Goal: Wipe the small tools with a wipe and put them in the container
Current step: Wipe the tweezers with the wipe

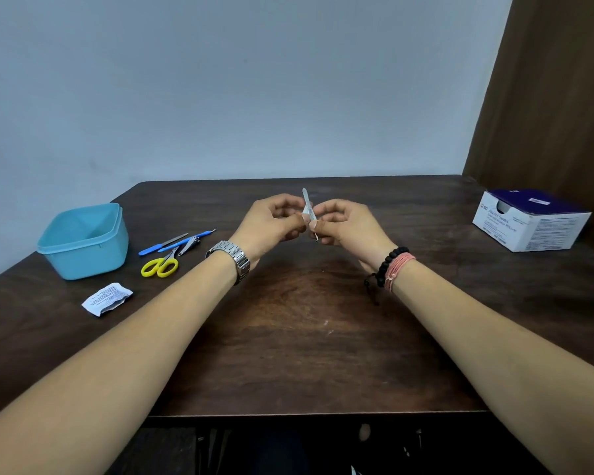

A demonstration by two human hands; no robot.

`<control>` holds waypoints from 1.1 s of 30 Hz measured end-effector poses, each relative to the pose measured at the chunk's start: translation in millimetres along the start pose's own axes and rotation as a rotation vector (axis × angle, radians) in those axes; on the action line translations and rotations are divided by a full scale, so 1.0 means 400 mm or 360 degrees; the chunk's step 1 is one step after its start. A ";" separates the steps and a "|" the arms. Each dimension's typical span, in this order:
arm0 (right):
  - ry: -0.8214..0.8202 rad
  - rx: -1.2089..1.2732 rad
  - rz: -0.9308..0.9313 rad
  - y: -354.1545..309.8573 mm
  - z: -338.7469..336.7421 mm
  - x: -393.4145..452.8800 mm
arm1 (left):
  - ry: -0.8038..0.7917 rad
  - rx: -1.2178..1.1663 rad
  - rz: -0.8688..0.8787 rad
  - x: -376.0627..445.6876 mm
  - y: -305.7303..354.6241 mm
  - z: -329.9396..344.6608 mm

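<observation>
STEP: wiping metal tool point(307, 205) mid-bench | GRIPS: left hand point(271, 222) pinching wipe point(305, 210), right hand point(348, 224) pinching tool | NEXT (judged): drop into empty container point(84, 241), left edge

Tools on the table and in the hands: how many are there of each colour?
Blue: 2, two blue-handled tools
Yellow: 1, scissors
Silver: 3, nail file, nail clipper, metal tool in both hands
Total: 6

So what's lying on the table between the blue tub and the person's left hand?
In the head view: yellow scissors, nail clippers, and two blue-handled tools, beside the tub.
</observation>
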State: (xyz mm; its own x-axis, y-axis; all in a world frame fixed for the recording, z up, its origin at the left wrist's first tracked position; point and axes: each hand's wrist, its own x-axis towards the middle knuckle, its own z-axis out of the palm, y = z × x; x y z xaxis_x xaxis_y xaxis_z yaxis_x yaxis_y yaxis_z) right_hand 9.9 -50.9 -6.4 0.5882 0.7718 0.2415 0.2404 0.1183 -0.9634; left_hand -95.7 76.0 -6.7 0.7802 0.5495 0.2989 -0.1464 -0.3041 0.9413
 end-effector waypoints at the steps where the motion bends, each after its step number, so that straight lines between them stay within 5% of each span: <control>1: 0.0011 -0.0047 -0.0015 0.002 0.000 0.001 | 0.0011 -0.0011 -0.0013 0.000 0.000 0.001; 19: -0.0173 0.0508 0.0196 -0.010 -0.002 -0.003 | 0.0148 -0.0192 -0.0033 -0.014 0.033 -0.007; 26: -0.0147 0.0418 0.0200 -0.016 0.005 -0.006 | 0.0313 -0.0372 0.0026 -0.011 0.049 -0.023; 33: -0.0175 0.0242 0.0083 -0.017 0.005 -0.013 | 0.0421 -0.0047 0.0222 -0.013 0.063 -0.038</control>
State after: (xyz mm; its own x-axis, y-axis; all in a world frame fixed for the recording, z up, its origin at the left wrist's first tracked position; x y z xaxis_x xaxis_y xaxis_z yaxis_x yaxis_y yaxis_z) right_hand 3.7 -54.7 -1.2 0.5069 0.8420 0.1849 0.0876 0.1630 -0.9827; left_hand -112.8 77.4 18.0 0.5663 0.6891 0.4522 -0.2616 -0.3700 0.8914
